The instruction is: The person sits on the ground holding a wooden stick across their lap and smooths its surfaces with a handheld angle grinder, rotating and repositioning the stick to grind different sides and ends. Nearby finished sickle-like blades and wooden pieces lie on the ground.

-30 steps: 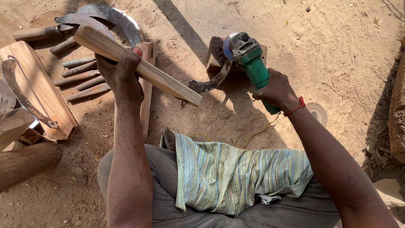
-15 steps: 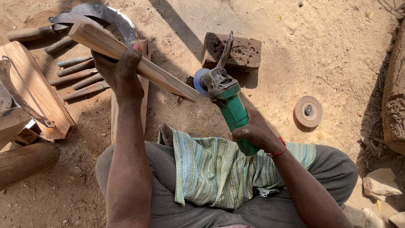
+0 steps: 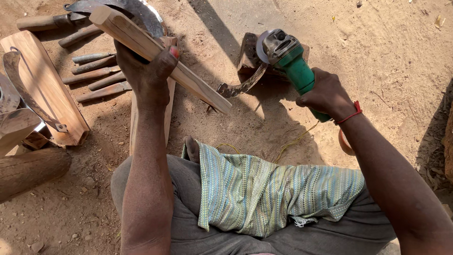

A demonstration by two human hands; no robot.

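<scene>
Left hand (image 3: 146, 78) clenched around wooden stick (image 3: 160, 59), long axis slanting from upper left down to lower right. Right hand (image 3: 325, 94) gripping green angle grinder (image 3: 288, 56), disc end pointing up-left, right of stick.

No packages, labels, signs or screens visible anywhere in view.

The left hand (image 3: 146, 75) grips a wooden stick (image 3: 160, 54). The right hand (image 3: 325, 94) holds a green angle grinder (image 3: 290, 59) above sandy ground (image 3: 377, 52).
</scene>
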